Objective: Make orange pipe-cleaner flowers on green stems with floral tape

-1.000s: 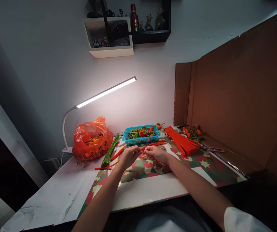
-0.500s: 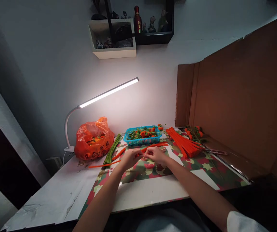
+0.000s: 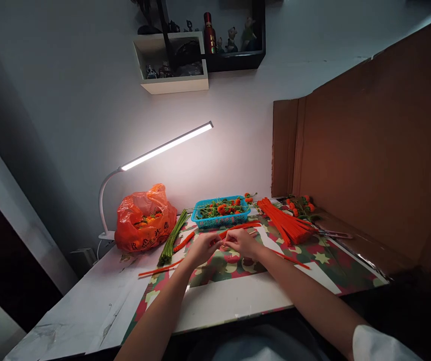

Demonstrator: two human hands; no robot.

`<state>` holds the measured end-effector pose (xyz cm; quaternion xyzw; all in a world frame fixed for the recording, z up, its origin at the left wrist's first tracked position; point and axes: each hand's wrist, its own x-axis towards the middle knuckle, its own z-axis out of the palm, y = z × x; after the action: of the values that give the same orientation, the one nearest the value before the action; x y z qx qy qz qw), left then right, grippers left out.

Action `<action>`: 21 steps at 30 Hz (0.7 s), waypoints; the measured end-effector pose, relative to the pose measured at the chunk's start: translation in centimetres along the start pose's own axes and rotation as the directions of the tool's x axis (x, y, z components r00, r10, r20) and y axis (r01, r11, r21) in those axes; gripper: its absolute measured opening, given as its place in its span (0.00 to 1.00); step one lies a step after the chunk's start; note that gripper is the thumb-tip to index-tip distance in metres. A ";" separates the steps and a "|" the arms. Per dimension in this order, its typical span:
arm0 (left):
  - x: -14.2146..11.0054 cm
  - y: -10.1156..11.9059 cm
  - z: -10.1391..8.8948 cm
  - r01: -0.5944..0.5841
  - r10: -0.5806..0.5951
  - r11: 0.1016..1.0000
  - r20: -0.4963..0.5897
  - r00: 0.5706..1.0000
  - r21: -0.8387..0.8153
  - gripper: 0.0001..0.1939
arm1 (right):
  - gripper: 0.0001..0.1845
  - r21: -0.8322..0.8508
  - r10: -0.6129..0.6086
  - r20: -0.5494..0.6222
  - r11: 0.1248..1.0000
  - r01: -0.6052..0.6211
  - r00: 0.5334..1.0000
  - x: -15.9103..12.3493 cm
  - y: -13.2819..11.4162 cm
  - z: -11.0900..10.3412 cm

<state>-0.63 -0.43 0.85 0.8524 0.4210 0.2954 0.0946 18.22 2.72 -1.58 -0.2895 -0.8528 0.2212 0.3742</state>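
Orange strip [image 3: 159, 271] pinched in their fingertips, both hands [image 3: 202, 248] [image 3: 244, 242] meet closely above the patterned cover [image 3: 215, 273], forearms converging.

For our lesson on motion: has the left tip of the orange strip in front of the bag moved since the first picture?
Yes: judged against the bag, the strip's left tip now lies farther left and lower in view.
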 end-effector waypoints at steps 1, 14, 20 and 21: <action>0.0 -0.1 0.1 0.023 -0.023 1.000 0.009 1.000 -0.009 0.12 | 0.08 -0.063 -0.040 0.002 0.997 0.040 0.999 0.0 0.0 0.1; 0.0 -0.5 0.3 0.182 -0.187 0.980 0.063 0.980 0.079 0.13 | 0.07 -0.465 -0.158 0.092 0.866 0.183 0.983 -0.1 -0.4 2.3; -0.1 0.5 0.0 -0.059 0.114 0.952 -0.169 0.979 0.301 0.11 | 0.11 0.085 0.143 -0.054 0.987 -0.138 0.988 0.3 -0.6 0.3; -0.1 0.6 0.1 -0.087 0.157 0.935 -0.183 0.970 0.343 0.11 | 0.14 0.207 0.194 -0.007 0.960 -0.188 0.981 0.5 -0.5 0.0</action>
<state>-0.27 -0.89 0.97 0.8451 0.4185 0.3126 -0.1137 17.77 2.64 -1.06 -0.3331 -0.7883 0.3392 0.3906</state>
